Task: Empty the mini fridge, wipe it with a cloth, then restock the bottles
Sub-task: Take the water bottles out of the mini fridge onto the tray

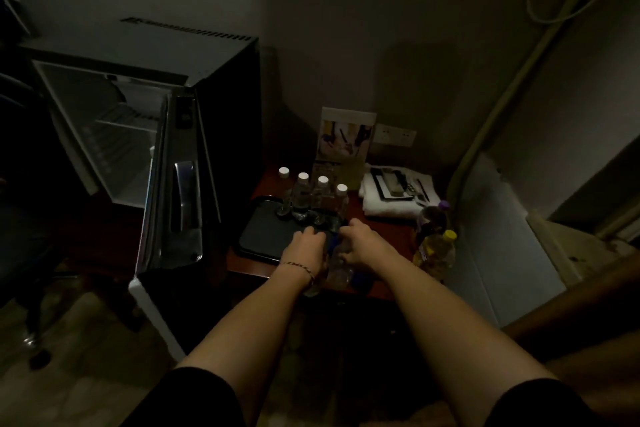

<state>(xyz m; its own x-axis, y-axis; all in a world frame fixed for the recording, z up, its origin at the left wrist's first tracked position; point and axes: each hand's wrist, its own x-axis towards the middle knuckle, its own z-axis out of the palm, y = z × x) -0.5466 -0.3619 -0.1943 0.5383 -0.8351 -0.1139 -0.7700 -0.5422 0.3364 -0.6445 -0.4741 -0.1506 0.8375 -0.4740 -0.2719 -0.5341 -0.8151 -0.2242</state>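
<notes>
The black mini fridge [104, 135] stands at the left with its door [180, 198] swung wide; I see only bare shelves inside. Beside it, a low red-brown table [381, 229] carries a black tray [263, 236]. Several clear bottles with white caps [303, 191] stand along the tray's far edge. At the table's front edge lie clear bottles with blue caps [337, 270]. My left hand [308, 246] and my right hand [363, 246] are both curled down onto these bottles, close together. The dim light hides the exact grip.
A folded white towel [394, 204] with dark items on it lies at the back right of the table. A purple-capped bottle [431, 218] and a yellow drink bottle [436, 253] stand at the right edge. A card stand [346, 135] leans against the wall. An office chair [20, 184] is at the far left.
</notes>
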